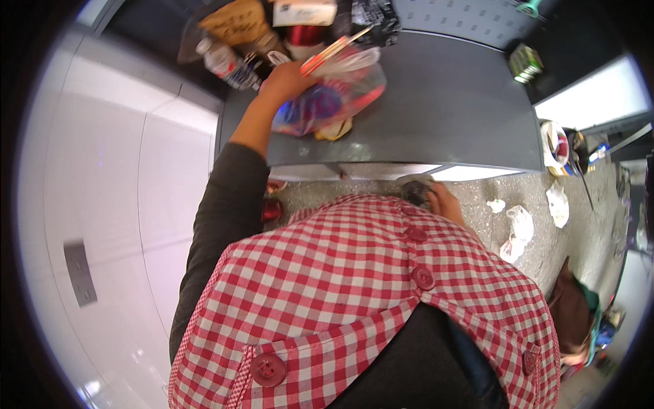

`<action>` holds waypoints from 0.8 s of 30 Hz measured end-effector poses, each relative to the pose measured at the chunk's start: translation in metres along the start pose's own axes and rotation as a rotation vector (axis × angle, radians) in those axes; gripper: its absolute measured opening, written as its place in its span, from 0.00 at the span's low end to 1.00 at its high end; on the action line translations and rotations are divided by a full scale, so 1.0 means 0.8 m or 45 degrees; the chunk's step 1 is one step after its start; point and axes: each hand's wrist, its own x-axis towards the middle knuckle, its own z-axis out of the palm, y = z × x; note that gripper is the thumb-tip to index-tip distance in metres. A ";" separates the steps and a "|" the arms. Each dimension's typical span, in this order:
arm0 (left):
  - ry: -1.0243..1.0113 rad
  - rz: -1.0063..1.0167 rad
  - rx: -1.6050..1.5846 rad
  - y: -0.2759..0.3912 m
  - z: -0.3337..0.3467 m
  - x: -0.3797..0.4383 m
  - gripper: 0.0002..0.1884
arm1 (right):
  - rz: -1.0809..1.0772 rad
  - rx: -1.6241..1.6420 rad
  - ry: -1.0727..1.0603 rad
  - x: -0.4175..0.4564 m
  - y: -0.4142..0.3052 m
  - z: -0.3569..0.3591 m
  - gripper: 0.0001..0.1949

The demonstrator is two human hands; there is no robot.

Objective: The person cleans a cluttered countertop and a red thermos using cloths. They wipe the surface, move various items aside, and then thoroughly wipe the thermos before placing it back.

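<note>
My left hand [291,81] grips the left side of a clear plastic bag [352,89] on the grey workbench. Blue and red contents show through the plastic, blurred by motion. A few thin sticks with orange ends [327,55] slant across the top of the bag, against my fingers; whether I hold them too is unclear. Under the bag's front edge pokes out a yellowish item [334,129]. Below the bench's front edge, close to my apron, my right hand [447,201] holds a dark object in clear plastic [418,192]. The apron partly hides that hand.
A water bottle [228,64], a white box [305,12], a yellow-brown package [236,21] and a black plastic bag [375,20] crowd the bench's back left. A green box [525,64] stands at the right. Crumpled plastic bags [520,225] and a bucket [554,143] are on the floor.
</note>
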 end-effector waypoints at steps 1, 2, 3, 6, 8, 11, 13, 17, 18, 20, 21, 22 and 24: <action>0.044 -0.061 -0.046 -0.017 0.021 -0.036 0.21 | 0.201 0.028 0.055 -0.035 -0.002 -0.008 0.10; 0.133 -0.027 -0.270 -0.006 0.030 -0.083 0.20 | 0.401 0.061 0.128 -0.076 0.001 -0.014 0.11; 0.221 0.009 -0.486 0.004 0.030 -0.128 0.18 | 0.416 0.157 0.271 -0.113 0.013 -0.009 0.13; 0.131 -0.075 -0.692 0.034 -0.026 -0.219 0.16 | 0.470 0.060 0.445 -0.171 -0.031 -0.001 0.16; 0.100 -0.101 -0.839 0.050 -0.042 -0.190 0.15 | 0.491 -0.103 0.421 -0.146 -0.047 -0.035 0.16; 0.028 -0.169 -1.079 0.075 -0.041 -0.147 0.13 | 0.486 -0.120 0.409 -0.139 -0.059 -0.051 0.16; -0.043 -0.151 -1.214 0.097 -0.025 -0.109 0.11 | 0.389 -0.218 0.427 -0.147 -0.060 -0.058 0.17; -0.146 -0.109 -1.427 0.165 0.007 -0.013 0.08 | 0.418 -0.203 0.395 -0.126 -0.058 -0.095 0.15; -0.121 -0.105 -1.444 0.177 0.010 0.000 0.08 | 0.488 -0.088 0.374 -0.117 -0.081 -0.103 0.15; -0.106 -0.132 -1.199 0.215 -0.003 0.025 0.11 | 0.521 0.113 0.393 -0.095 -0.111 -0.118 0.13; -0.095 -0.103 -1.160 0.212 0.009 0.026 0.13 | 0.448 0.045 0.426 -0.100 -0.119 -0.094 0.13; 0.001 -0.102 -1.064 0.206 0.037 0.052 0.12 | 0.373 0.005 0.396 -0.080 -0.108 -0.097 0.12; 0.167 -0.096 -0.843 0.189 0.094 0.093 0.11 | 0.268 -0.066 0.337 -0.050 -0.096 -0.100 0.11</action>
